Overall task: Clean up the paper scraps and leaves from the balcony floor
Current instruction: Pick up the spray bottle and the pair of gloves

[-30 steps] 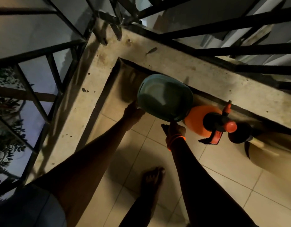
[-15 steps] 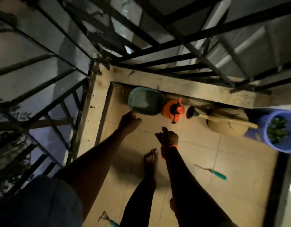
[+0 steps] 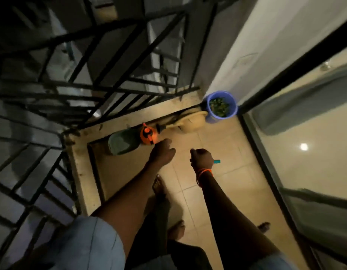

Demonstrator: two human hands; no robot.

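I look down on the tiled balcony floor (image 3: pixel 233 178). My left hand (image 3: pixel 162 152) hangs over it with relaxed fingers and holds nothing, just right of the green basin (image 3: pixel 122 143) in the corner. My right hand (image 3: pixel 201 158), with an orange band at the wrist, has loosely curled fingers and is empty. A teal tool handle (image 3: pixel 217 161) shows past its edge; the rest is hidden. A blue bucket (image 3: pixel 234 111) holding green leaves stands in the far right corner. No loose scraps or leaves show on the tiles.
An orange spray bottle (image 3: pixel 148 135) and a tan pan (image 3: pixel 193 124) with a black-headed brush line the low concrete kerb (image 3: pixel 81 168). Black railings (image 3: pixel 102 88) close the left and far sides. A glass sliding door (image 3: pixel 297 152) runs along the right. My bare feet (image 3: pixel 159 189) stand mid-floor.
Both hands have let go of the green basin, which stays in the corner, and have drawn back. The view has risen and swung right, bringing the bucket and door into sight.
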